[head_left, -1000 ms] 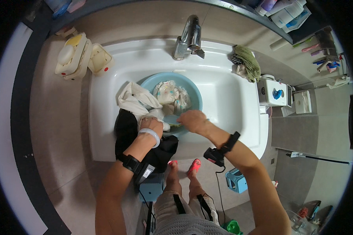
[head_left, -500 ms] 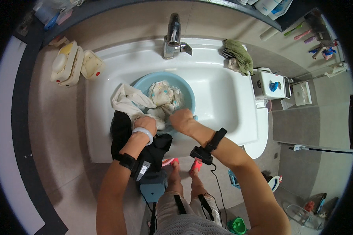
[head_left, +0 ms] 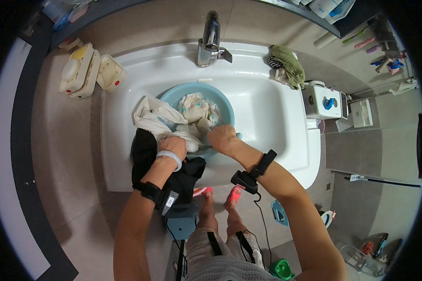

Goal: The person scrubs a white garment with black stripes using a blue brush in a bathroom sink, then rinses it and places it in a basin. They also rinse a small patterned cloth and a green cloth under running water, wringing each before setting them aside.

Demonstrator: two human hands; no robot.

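A light blue basin (head_left: 228, 104) sits in the white sink. Inside it lies a crumpled white cloth with small coloured patches (head_left: 193, 107). A plain white garment (head_left: 151, 112) hangs over the basin's left rim, and black fabric (head_left: 144, 146) joins it, draping over the sink's front edge. My left hand (head_left: 172, 147), with a pale bangle at the wrist, is closed on the white garment near the basin's front left. At the front right rim, my right hand (head_left: 222, 138) is curled into a fist over the basin. Whatever its fingers grip is hidden.
Behind the basin stands a chrome faucet (head_left: 211, 37). A green towel (head_left: 288, 65) lies on the sink's back right corner. Cream soap boxes (head_left: 79, 70) sit at the left. Below are a blue-grey box (head_left: 182, 221) and a green container (head_left: 282, 269).
My right hand has shifted slightly right, toward the basin's rim. The left hand stays on the white garment, and the view has moved a little.
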